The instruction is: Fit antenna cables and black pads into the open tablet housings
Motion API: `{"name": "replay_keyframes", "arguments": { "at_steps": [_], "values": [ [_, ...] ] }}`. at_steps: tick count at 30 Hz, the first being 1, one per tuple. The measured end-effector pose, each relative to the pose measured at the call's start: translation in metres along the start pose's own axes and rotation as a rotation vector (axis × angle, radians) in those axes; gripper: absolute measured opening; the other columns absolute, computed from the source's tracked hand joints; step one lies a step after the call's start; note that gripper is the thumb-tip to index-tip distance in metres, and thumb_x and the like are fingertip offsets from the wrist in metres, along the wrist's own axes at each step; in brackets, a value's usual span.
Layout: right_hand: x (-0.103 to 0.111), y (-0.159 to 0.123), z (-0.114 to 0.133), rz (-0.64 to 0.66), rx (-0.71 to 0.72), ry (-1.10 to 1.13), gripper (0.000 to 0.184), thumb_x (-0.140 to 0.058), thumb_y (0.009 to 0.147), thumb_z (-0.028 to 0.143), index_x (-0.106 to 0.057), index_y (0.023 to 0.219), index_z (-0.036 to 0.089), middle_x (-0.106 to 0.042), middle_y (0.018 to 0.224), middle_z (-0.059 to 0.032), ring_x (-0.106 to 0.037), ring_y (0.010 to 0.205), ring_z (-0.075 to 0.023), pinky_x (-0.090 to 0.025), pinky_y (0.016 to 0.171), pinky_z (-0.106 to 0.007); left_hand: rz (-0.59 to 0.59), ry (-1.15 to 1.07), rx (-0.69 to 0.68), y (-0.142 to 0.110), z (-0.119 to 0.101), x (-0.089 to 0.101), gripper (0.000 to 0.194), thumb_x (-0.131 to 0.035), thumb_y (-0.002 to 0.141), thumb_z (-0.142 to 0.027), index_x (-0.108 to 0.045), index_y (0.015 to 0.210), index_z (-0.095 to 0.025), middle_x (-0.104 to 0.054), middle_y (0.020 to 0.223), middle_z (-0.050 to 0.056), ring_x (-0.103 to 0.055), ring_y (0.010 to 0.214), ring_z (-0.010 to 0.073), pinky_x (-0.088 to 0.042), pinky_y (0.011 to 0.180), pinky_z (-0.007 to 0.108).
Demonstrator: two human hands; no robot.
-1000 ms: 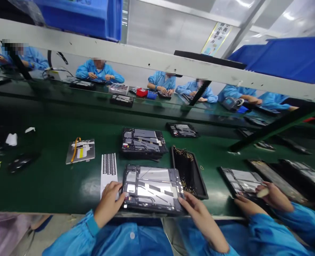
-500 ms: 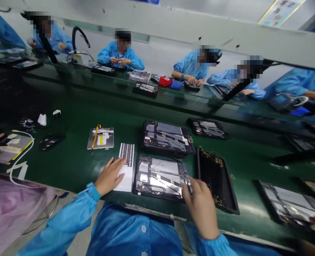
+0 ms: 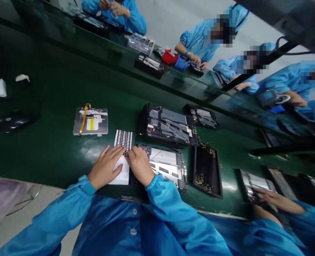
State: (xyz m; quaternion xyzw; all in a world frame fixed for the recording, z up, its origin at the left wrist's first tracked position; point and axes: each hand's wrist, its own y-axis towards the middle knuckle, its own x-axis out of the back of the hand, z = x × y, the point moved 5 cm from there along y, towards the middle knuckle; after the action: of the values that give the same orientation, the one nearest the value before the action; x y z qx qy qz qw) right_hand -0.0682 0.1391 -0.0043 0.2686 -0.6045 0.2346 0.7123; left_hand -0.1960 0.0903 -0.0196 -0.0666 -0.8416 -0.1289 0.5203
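Note:
A white sheet with rows of small black stickers (image 3: 123, 138) lies on the green table. My left hand (image 3: 106, 167) rests flat on it, fingers stretched toward the rows. At the sheet's right edge, beside the left fingertips, my right hand (image 3: 140, 164) has its fingertips drawn together over the stickers; whatever is between them is hidden. Under my right wrist, partly covered, lies an open tablet-like device (image 3: 170, 167) with silver battery panels and black strips. Behind it stands a stack of similar devices (image 3: 170, 122).
Right of the devices is a black tray (image 3: 208, 174) with small gold parts. A grey panel with an orange ribbon cable (image 3: 90, 121) and a black computer mouse (image 3: 17, 121) lie left. A co-worker's hands (image 3: 276, 202) handle a device at right. A raised shelf (image 3: 115, 53) runs behind.
My right hand has moved left from the device's right edge to the sticker sheet, its fingers now closed together. My left hand stays on the sheet. The camera view has turned and tilted.

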Motion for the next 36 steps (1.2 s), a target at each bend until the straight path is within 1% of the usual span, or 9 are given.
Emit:
{"name": "replay_keyframes", "arguments": {
  "at_steps": [5,8,12,15,18,22,26,30,36],
  "values": [
    [-0.005,-0.003,0.0,0.02,-0.018,-0.06,0.016,-0.052,0.1,0.022,-0.064,0.093,0.016,-0.06,0.095,-0.0098,-0.05,0.087,-0.0253,-0.04,0.074,-0.038,-0.026,0.022,-0.02,0.001,-0.003,0.002,0.059,-0.048,0.093,-0.028,-0.037,0.15,-0.02,-0.048,0.152,0.007,-0.042,0.142,0.0231,-0.023,0.123,0.048],
    [-0.006,0.006,-0.003,0.073,0.049,-0.035,0.019,-0.047,0.102,0.021,-0.062,0.094,0.015,-0.06,0.098,-0.0113,-0.051,0.092,-0.0258,-0.041,0.077,-0.039,-0.032,0.028,-0.04,0.004,-0.005,0.001,0.056,-0.047,0.093,-0.029,-0.042,0.148,-0.02,-0.049,0.151,0.008,-0.042,0.142,0.0243,-0.023,0.123,0.049],
    [0.026,0.007,-0.023,0.072,0.176,0.379,0.015,-0.045,0.102,0.021,-0.056,0.092,0.018,-0.059,0.096,-0.0073,-0.053,0.093,-0.0215,-0.044,0.083,-0.036,-0.021,0.037,-0.051,0.007,0.001,-0.002,0.054,-0.046,0.094,-0.034,-0.045,0.145,-0.019,-0.05,0.15,0.008,-0.043,0.142,0.0256,-0.023,0.122,0.051],
    [0.073,-0.029,-0.055,-0.125,0.102,0.73,0.012,-0.042,0.103,0.023,-0.051,0.094,0.021,-0.054,0.093,-0.0039,-0.054,0.09,-0.0181,-0.046,0.082,-0.033,-0.011,0.025,-0.075,0.007,0.004,0.0,0.055,-0.044,0.096,-0.036,-0.042,0.148,-0.021,-0.046,0.153,0.007,-0.04,0.144,0.026,-0.025,0.121,0.052],
    [0.096,-0.092,-0.082,-0.238,-0.042,0.69,0.007,-0.046,0.101,0.021,-0.051,0.097,0.023,-0.052,0.094,-0.0044,-0.054,0.093,-0.0198,-0.046,0.084,-0.036,-0.105,-0.006,-0.098,0.003,-0.015,0.012,0.049,-0.046,0.097,-0.036,-0.046,0.144,-0.023,-0.045,0.154,0.007,-0.037,0.145,0.0278,-0.024,0.121,0.055],
    [0.074,-0.162,-0.093,-0.172,-0.174,0.504,0.01,-0.048,0.099,0.016,-0.053,0.104,0.022,-0.053,0.113,-0.0107,-0.054,0.112,-0.0235,-0.047,0.095,-0.041,-0.233,-0.088,-0.097,-0.003,-0.078,0.012,0.024,-0.055,0.096,-0.03,-0.065,0.117,-0.024,-0.067,0.128,0.005,-0.052,0.132,0.0257,-0.03,0.118,0.052],
    [0.048,-0.181,-0.081,-0.149,-0.163,0.402,0.012,-0.049,0.099,0.013,-0.053,0.107,0.021,-0.054,0.119,-0.013,-0.054,0.114,-0.0232,-0.05,0.095,-0.041,-0.189,-0.146,-0.155,-0.002,-0.132,-0.023,0.017,-0.056,0.095,-0.022,-0.064,0.11,-0.022,-0.07,0.118,0.004,-0.058,0.124,0.0226,-0.032,0.117,0.048],
    [0.04,-0.169,-0.068,-0.138,-0.097,0.306,0.012,-0.049,0.1,0.014,-0.055,0.109,0.02,-0.057,0.122,-0.0134,-0.054,0.114,-0.0243,-0.05,0.094,-0.041,-0.157,-0.204,-0.136,0.001,-0.135,-0.048,0.016,-0.057,0.095,-0.024,-0.06,0.111,-0.021,-0.07,0.118,0.005,-0.057,0.127,0.0231,-0.03,0.117,0.049],
    [0.033,-0.154,-0.061,-0.108,-0.053,0.228,0.013,-0.046,0.102,0.016,-0.059,0.106,0.017,-0.062,0.12,-0.0138,-0.056,0.106,-0.0247,-0.049,0.09,-0.041,-0.123,-0.286,-0.088,0.002,-0.123,-0.048,0.01,-0.055,0.096,-0.024,-0.06,0.105,-0.023,-0.071,0.118,0.002,-0.057,0.128,0.0215,-0.027,0.119,0.049]
  ]
}}
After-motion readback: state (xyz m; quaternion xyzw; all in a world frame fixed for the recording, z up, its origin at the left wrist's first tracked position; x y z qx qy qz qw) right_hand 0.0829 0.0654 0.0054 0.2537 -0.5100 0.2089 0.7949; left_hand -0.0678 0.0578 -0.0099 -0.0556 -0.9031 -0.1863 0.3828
